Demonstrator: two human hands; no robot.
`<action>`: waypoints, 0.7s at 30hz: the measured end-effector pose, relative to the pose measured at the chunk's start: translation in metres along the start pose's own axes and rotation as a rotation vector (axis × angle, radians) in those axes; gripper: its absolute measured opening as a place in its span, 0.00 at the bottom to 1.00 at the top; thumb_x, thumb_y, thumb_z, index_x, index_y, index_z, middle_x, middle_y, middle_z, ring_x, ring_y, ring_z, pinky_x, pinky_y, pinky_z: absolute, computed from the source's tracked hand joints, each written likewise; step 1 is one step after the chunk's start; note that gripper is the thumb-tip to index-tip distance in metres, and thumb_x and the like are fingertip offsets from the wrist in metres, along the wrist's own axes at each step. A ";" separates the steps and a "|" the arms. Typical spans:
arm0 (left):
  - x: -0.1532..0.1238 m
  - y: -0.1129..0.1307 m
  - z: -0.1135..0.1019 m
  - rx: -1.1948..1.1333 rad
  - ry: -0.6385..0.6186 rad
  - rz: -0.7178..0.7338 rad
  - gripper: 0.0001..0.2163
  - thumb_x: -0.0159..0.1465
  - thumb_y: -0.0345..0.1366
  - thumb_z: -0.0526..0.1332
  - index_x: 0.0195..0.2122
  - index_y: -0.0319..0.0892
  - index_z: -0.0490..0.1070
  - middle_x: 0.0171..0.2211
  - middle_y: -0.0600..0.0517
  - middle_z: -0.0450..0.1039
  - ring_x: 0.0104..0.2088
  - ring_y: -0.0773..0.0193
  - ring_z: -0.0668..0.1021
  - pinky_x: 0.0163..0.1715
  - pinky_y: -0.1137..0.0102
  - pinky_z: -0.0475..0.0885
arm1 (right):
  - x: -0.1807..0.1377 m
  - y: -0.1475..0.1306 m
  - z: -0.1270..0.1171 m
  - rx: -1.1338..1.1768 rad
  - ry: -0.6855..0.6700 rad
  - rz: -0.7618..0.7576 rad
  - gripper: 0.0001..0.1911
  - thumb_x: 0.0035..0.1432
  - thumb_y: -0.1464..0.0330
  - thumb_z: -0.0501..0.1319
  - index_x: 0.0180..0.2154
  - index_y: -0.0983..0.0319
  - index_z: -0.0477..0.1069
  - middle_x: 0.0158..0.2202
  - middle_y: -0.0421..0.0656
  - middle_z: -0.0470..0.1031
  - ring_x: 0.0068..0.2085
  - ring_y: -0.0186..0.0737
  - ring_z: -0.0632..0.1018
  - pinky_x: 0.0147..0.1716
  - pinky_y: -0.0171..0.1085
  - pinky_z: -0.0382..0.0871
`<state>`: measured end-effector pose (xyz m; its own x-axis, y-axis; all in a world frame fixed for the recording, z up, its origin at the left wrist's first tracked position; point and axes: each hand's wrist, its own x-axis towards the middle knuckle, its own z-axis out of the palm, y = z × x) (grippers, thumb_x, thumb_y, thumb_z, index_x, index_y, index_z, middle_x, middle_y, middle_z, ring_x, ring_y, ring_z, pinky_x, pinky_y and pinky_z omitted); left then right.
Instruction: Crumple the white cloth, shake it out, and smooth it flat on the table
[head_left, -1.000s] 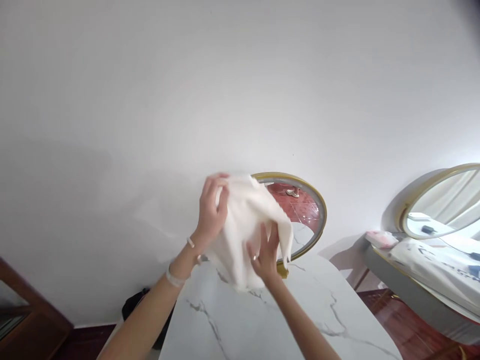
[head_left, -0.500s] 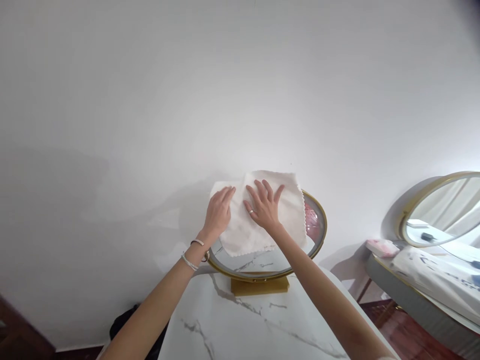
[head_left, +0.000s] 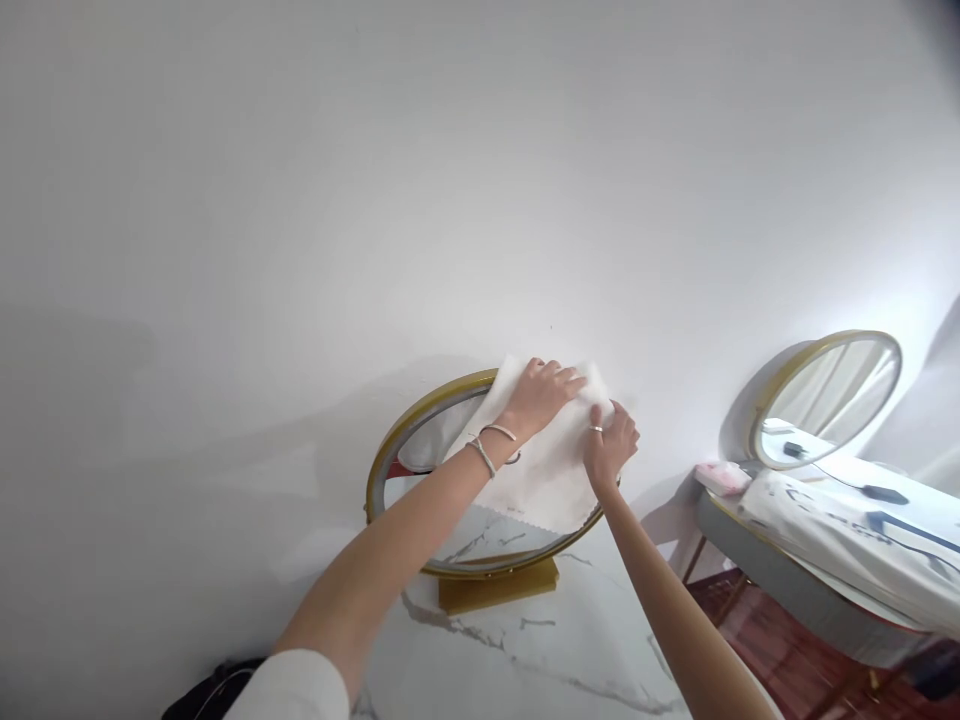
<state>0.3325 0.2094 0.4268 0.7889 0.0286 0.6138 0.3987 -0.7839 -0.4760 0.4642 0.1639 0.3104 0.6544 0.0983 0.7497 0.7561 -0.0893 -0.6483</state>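
A white cloth (head_left: pixel 551 480) with a zigzag edge covers the right part of an oval, gold-rimmed mirror (head_left: pixel 465 535). My left hand (head_left: pixel 544 393) lies across the cloth near the mirror's top, its fingers bent over the fabric. At the right rim, my right hand (head_left: pixel 611 442) wraps the cloth around the edge, thumb in front and fingertips partly behind. The mirror leans toward the wall on a gold base (head_left: pixel 499 587), standing on a white marble-patterned tabletop (head_left: pixel 555 660). Bare glass shows on the left.
A white wall (head_left: pixel 300 200) rises directly behind the mirror. To the right, a second round mirror (head_left: pixel 832 400) stands on another table with a grey side (head_left: pixel 795 590), a tissue pack (head_left: pixel 722 478) and a printed white cloth bag (head_left: pixel 840 535). Something black (head_left: pixel 210 690) sits low at left.
Both hands have moved right with the cloth, uncovering the mirror's left side. My right hand has gone from lying spread on the cloth to wrapping the right rim. The view has shifted right.
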 end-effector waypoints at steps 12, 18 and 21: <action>-0.045 -0.017 -0.004 -0.189 0.314 -0.326 0.09 0.70 0.35 0.52 0.45 0.45 0.71 0.46 0.51 0.78 0.51 0.62 0.75 0.50 0.63 0.65 | -0.006 -0.045 0.008 0.035 0.010 -0.395 0.26 0.67 0.57 0.44 0.61 0.61 0.59 0.60 0.53 0.64 0.63 0.53 0.62 0.62 0.60 0.46; -0.170 -0.059 -0.003 -0.351 0.487 -0.708 0.19 0.68 0.46 0.54 0.56 0.43 0.66 0.52 0.46 0.74 0.53 0.60 0.75 0.53 0.63 0.69 | -0.043 -0.108 0.050 0.012 -0.326 -0.978 0.27 0.66 0.60 0.50 0.65 0.53 0.54 0.68 0.46 0.52 0.69 0.52 0.48 0.65 0.61 0.38; -0.227 -0.052 0.020 -0.389 0.464 -0.908 0.24 0.67 0.49 0.54 0.62 0.43 0.60 0.59 0.43 0.68 0.60 0.56 0.70 0.58 0.60 0.67 | -0.075 -0.104 0.062 0.104 -0.600 -1.210 0.28 0.68 0.63 0.48 0.67 0.53 0.48 0.69 0.43 0.49 0.70 0.47 0.48 0.66 0.57 0.42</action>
<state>0.1419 0.2564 0.3000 -0.0100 0.5230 0.8523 0.5036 -0.7337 0.4561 0.3366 0.2275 0.3131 -0.5354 0.4774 0.6967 0.8334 0.4325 0.3441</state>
